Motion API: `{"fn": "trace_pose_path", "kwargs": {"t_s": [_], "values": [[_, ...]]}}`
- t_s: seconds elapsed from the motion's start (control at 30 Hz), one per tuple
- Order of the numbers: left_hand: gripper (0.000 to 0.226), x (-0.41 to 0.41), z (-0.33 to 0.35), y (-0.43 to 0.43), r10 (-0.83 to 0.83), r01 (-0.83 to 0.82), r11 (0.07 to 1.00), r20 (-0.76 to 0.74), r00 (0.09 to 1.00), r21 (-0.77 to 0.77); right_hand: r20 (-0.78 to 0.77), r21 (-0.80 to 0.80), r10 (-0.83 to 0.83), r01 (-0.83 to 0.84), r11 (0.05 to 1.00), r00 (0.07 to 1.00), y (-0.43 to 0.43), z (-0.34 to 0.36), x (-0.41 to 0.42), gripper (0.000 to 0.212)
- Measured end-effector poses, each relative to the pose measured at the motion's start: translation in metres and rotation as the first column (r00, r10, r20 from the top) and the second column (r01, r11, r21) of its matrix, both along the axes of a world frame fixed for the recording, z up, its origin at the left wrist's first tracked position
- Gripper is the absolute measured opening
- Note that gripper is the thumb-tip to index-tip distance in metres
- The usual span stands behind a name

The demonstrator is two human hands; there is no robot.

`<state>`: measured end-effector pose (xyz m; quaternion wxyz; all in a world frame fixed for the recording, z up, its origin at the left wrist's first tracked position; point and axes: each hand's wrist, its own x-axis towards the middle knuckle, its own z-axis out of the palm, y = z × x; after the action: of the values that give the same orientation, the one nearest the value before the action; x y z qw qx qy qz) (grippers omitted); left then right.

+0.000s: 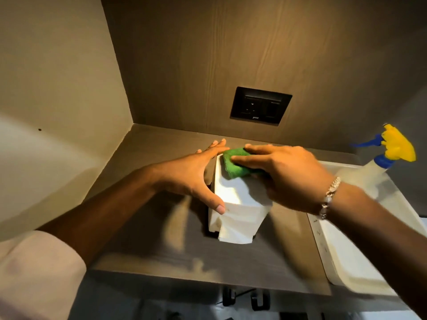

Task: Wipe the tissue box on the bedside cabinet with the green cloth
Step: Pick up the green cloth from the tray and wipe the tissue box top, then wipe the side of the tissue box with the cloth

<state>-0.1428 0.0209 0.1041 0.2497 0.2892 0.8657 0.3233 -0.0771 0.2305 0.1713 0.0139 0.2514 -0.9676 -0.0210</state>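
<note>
A white tissue box (240, 209) stands in the middle of the grey wooden bedside cabinet (161, 250), with a tissue hanging from its near face. My left hand (194, 174) clasps the box's left side, thumb on the near corner and fingers stretched along the far edge. A folded green cloth (233, 167) lies on the far end of the box's top. My right hand (284, 172) presses flat on the cloth, covering its right part.
A white tray (346, 262) sits at the cabinet's right end, under my right forearm. A spray bottle (390, 155) with a yellow and blue trigger head stands in it. A black socket panel (261, 105) is set in the back wall. A beige side wall closes off the left.
</note>
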Motion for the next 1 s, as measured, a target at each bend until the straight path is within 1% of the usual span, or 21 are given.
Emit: {"fn": "trace_pose_path", "kwargs": {"t_s": [0.07,0.13,0.2,0.27,0.33,0.4,0.43,0.47,0.5,0.53,0.57,0.6,0.67,0.73,0.8,0.83,0.9,0.97,1.0], "values": [[0.138,0.000,0.000,0.000,-0.006,0.006,1.000,-0.012,1.000,0.021,-0.009,0.029,0.054,-0.054,0.998,0.998,-0.005,-0.007,0.010,0.063],[0.136,0.000,0.001,0.001,-0.012,0.013,0.999,-0.020,1.000,0.032,0.023,0.001,0.133,-0.133,0.991,0.991,0.008,-0.012,0.029,0.067],[0.137,0.001,0.003,0.002,-0.003,0.003,1.000,-0.018,1.000,-0.005,0.040,-0.043,0.198,-0.196,0.980,0.979,0.033,-0.012,0.044,0.072],[0.140,0.001,0.007,0.002,0.008,-0.010,0.997,-0.022,1.000,-0.077,0.022,-0.062,0.223,-0.222,0.973,0.975,0.057,-0.013,0.052,0.076],[0.142,0.001,0.015,0.004,-0.022,0.015,0.985,-0.042,0.999,-0.169,-0.011,-0.074,0.205,-0.205,0.976,0.979,0.078,-0.015,0.056,0.075],[0.140,-0.001,0.025,0.009,-0.111,0.079,0.950,-0.090,0.990,-0.301,-0.035,-0.068,0.142,-0.144,0.987,0.989,0.095,-0.015,0.060,0.073],[0.140,-0.002,0.030,0.013,-0.156,0.106,0.925,-0.111,0.981,-0.364,-0.040,-0.093,0.097,-0.100,0.991,0.994,0.103,-0.017,0.060,0.072],[0.139,-0.002,0.034,0.021,-0.196,0.126,0.900,-0.127,0.972,-0.418,-0.039,-0.165,0.044,-0.050,0.985,0.998,0.110,-0.021,0.062,0.072],[0.139,-0.001,0.038,0.031,-0.225,0.138,0.878,-0.141,0.964,-0.458,-0.026,-0.285,-0.012,0.004,0.959,1.000,0.115,-0.025,0.063,0.073],[0.138,0.001,0.041,0.043,-0.247,0.143,0.860,-0.155,0.956,-0.489,-0.004,-0.431,-0.066,0.058,0.901,0.998,0.118,-0.031,0.064,0.072],[0.136,0.004,0.044,0.054,-0.267,0.147,0.845,-0.168,0.949,-0.515,0.022,-0.577,-0.115,0.106,0.810,0.993,0.118,-0.038,0.064,0.069],[0.134,0.007,0.046,0.063,-0.279,0.144,0.835,-0.182,0.943,-0.532,0.055,-0.703,-0.148,0.143,0.696,0.987,0.115,-0.045,0.065,0.065],[0.131,0.008,0.051,0.075,-0.296,0.149,0.818,-0.184,0.937,-0.556,0.133,-0.889,-0.181,0.198,0.412,0.974,0.104,-0.057,0.068,0.060],[0.128,0.008,0.057,0.078,-0.326,0.187,0.810,-0.162,0.931,-0.556,0.226,-0.957,-0.191,0.254,0.138,0.955,0.089,-0.073,0.071,0.053],[0.127,0.009,0.060,0.076,-0.391,0.245,0.789,-0.154,0.907,-0.564,0.317,-0.948,-0.211,0.308,-0.077,0.925,0.071,-0.092,0.073,0.047],[0.128,0.010,0.060,0.076,-0.436,0.278,0.768,-0.151,0.887,-0.577,0.350,-0.935,-0.227,0.323,-0.146,0.909,0.061,-0.101,0.076,0.045],[0.130,0.011,0.061,0.075,-0.483,0.324,0.726,-0.114,0.868,-0.607,0.385,-0.919,-0.258,0.341,-0.199,0.886,0.042,-0.118,0.082,0.044],[0.123,0.012,0.066,0.072,-0.401,0.314,0.745,-0.019,0.916,-0.589,0.389,-0.918,-0.306,0.336,-0.212,0.869,0.029,-0.131,0.084,0.045],[0.113,0.013,0.066,0.071,-0.337,0.287,0.782,0.012,0.942,-0.553,0.393,-0.916,-0.329,0.334,-0.224,0.859,0.026,-0.136,0.083,0.046]]}}
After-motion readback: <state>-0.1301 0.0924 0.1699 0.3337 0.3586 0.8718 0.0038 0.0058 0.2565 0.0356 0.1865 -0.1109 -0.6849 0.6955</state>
